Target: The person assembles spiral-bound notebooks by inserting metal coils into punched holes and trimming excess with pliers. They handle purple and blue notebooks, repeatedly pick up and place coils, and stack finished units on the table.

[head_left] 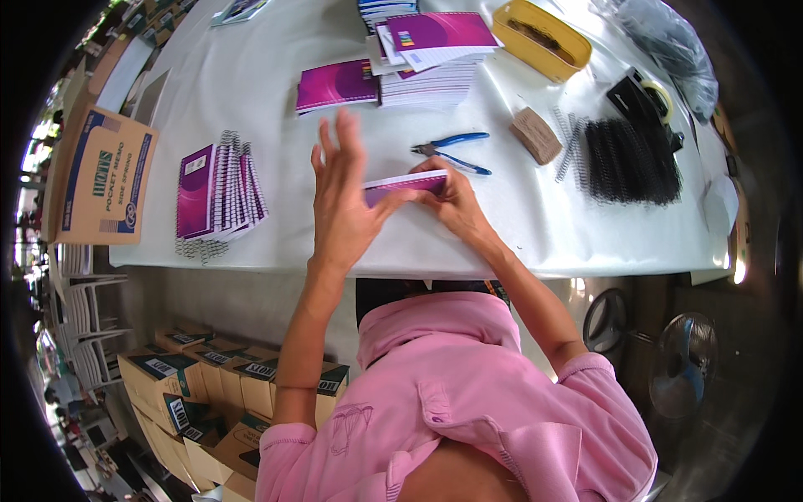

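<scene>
Just in from the table's front edge, my right hand (456, 199) grips a small purple notebook (393, 191) by its right end, its page edges facing up. My left hand (341, 188) is at the other end, fingers stretched upward and slightly blurred, thumb along the cover. Beyond my right hand lie blue-handled pliers (452, 153), jaws pointing left. Several spiral-bound purple notebooks (219, 191) lean in a row to the left. Farther back stands a pile of purple covers and pages (431, 71), with a purple booklet (337, 85) beside it. Black spiral wires (631, 159) lie bunched on the right.
A brown block (535, 135) sits between the pliers and the wires. Behind it is a yellow tray (542, 42) with dark bits inside. A tape roll (659, 99) and clear plastic bag (665, 42) are at far right. Cartons (226, 376) stack below left; a fan (682, 364) stands lower right.
</scene>
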Action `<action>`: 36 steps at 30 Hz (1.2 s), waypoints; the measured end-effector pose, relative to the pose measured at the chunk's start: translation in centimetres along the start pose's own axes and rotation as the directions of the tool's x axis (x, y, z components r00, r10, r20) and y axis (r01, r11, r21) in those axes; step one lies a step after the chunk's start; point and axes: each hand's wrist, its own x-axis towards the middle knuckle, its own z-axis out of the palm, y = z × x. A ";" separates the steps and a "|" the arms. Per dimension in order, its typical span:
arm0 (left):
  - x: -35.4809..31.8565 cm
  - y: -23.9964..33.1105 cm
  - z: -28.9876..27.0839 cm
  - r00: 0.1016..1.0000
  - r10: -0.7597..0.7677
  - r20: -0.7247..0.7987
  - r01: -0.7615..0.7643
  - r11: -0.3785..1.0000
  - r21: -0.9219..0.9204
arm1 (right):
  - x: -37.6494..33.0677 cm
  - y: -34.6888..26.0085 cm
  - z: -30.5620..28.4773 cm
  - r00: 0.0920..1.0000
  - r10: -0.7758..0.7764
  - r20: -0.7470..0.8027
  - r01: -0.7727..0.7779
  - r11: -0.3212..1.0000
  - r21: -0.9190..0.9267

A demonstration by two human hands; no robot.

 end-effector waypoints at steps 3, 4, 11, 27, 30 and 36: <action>1.1 2.2 1.6 0.988 0.055 0.145 -0.092 0.961 0.262 | 0.8 -0.7 -1.5 0.978 -0.193 0.085 0.205 0.964 -0.171; 0.4 1.7 2.3 0.976 0.027 0.214 -0.082 0.965 0.250 | 1.1 -1.5 -3.2 0.944 -0.299 0.143 0.328 0.903 -0.278; 0.5 1.3 3.0 0.961 0.087 0.263 -0.144 0.968 0.206 | 6.0 -1.7 -22.2 0.826 -0.439 -0.353 -0.318 0.153 -0.936; 1.5 1.4 2.1 0.952 0.072 0.296 -0.122 0.981 0.152 | 2.5 -6.9 -8.8 0.944 -0.143 0.296 0.252 0.892 -0.374; 1.5 1.2 2.3 0.951 0.068 0.302 -0.116 0.983 0.144 | 2.6 -5.8 -8.2 0.953 -0.103 0.286 0.197 0.927 -0.320; 1.6 0.8 2.4 0.943 0.062 0.328 -0.116 0.983 0.145 | 3.0 -6.3 -9.1 0.890 0.057 0.453 0.092 0.950 -0.299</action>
